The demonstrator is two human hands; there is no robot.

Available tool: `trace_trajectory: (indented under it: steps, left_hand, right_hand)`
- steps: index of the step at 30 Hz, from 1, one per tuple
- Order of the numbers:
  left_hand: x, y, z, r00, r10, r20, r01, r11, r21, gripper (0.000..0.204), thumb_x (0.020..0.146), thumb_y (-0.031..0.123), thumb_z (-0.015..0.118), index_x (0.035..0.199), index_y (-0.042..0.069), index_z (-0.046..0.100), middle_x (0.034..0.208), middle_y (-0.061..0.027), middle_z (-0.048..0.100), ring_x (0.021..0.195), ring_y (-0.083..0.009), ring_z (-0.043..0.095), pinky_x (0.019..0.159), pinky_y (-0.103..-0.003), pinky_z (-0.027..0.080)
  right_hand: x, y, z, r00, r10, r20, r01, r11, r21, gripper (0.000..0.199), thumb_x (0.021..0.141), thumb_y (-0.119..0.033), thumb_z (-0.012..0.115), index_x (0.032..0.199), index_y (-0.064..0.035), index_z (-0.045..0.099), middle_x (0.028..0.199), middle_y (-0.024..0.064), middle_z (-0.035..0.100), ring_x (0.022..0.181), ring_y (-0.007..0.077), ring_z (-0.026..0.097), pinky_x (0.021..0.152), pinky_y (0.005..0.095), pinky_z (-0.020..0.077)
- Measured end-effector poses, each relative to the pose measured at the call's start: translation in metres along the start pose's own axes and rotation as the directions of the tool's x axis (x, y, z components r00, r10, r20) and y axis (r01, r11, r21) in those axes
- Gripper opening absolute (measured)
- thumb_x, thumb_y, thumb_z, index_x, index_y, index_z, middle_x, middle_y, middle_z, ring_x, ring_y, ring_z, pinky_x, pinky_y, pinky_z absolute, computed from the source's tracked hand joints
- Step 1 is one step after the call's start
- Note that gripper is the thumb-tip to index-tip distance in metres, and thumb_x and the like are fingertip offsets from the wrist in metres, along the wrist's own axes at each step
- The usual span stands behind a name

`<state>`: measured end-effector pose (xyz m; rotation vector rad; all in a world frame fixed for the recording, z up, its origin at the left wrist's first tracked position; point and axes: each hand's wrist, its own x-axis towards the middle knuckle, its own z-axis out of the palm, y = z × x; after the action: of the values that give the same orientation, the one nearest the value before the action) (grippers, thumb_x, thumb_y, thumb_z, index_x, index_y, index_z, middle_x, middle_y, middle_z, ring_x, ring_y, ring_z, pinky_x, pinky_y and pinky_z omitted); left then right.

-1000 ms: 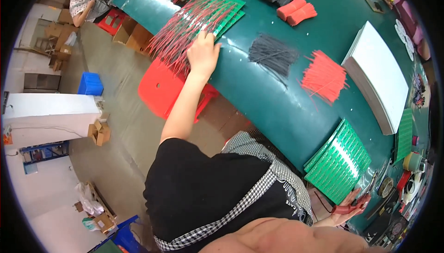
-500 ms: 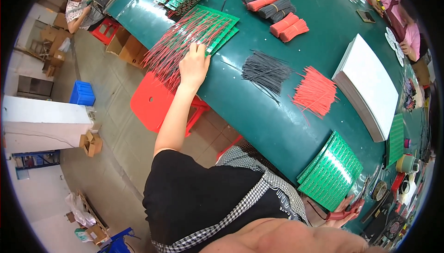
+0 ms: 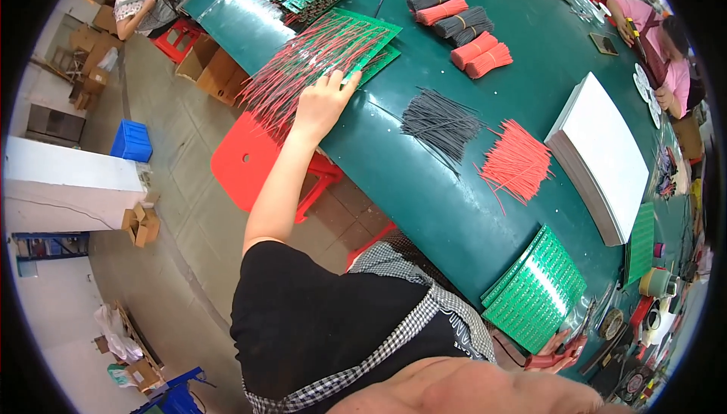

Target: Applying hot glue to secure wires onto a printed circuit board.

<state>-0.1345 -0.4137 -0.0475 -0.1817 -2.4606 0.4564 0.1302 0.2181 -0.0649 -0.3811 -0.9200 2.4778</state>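
I see red wires (image 3: pixel 284 85) overhang the table (image 3: pixel 409 187), likely to lie free; left hand (image 3: pixel 322 105) sits at the wired boards' (image 3: pixel 382 34) near edge, can't tell if fingers pinch. Beside bare boards (image 3: pixel 534 289), right hand's (image 3: pixel 556 341) fingers wrap a red tool (image 3: pixel 564 356).

Lettering (image 3: pixel 463 336): white capitals | on: shirt (image 3: pixel 318 312), black, beside checked strap (image 3: pixel 360 353) | legibility: partial | elsewhere: none readable

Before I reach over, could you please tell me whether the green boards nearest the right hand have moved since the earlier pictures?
No: those green boards keep their place relative to the white stack, neither nearer nor farther, though the view shifts.
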Motion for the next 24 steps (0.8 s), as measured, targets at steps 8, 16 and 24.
trace_trajectory:
  steps: [8,16,24]
  left_hand:
    - [0.028,-0.025,-0.006,0.950,0.253,0.182,-0.265,0.963,0.047,0.025,0.076,0.014,0.053,0.101,0.010,0.053,0.081,-0.0024,0.051,0.071,-0.0177,0.059,0.048,-0.029,0.049]
    - [0.050,-0.064,-0.018,0.914,-0.135,0.384,0.061,0.978,0.198,0.041,0.089,0.013,0.037,0.131,0.016,0.036,0.087,-0.0093,0.062,0.064,-0.0286,0.063,0.049,-0.041,0.050]
    - [0.071,-0.063,-0.090,0.946,0.301,-0.119,-0.278,0.945,0.174,0.036,0.084,0.011,0.055,0.120,0.016,0.051,0.089,-0.0021,0.064,0.072,-0.0187,0.062,0.056,-0.032,0.049]
  right_hand:
    - [-0.008,-0.012,-0.015,1.000,0.011,-0.006,-0.011,1.000,0.020,0.057,0.091,-0.023,0.048,0.140,-0.0146,0.021,0.146,0.0116,0.014,0.132,0.0280,0.021,0.109,0.0445,0.0206]
    - [0.007,0.007,-0.018,0.997,0.079,0.015,-0.080,0.957,0.279,0.060,0.089,-0.024,0.051,0.140,-0.0128,0.021,0.144,0.0183,0.017,0.133,0.0311,0.020,0.108,0.0466,0.0219]
    - [-0.006,0.006,-0.019,0.999,0.039,0.021,-0.044,0.920,0.390,0.064,0.087,-0.024,0.054,0.140,-0.0101,0.019,0.143,0.0209,0.016,0.132,0.0345,0.020,0.109,0.0471,0.0189]
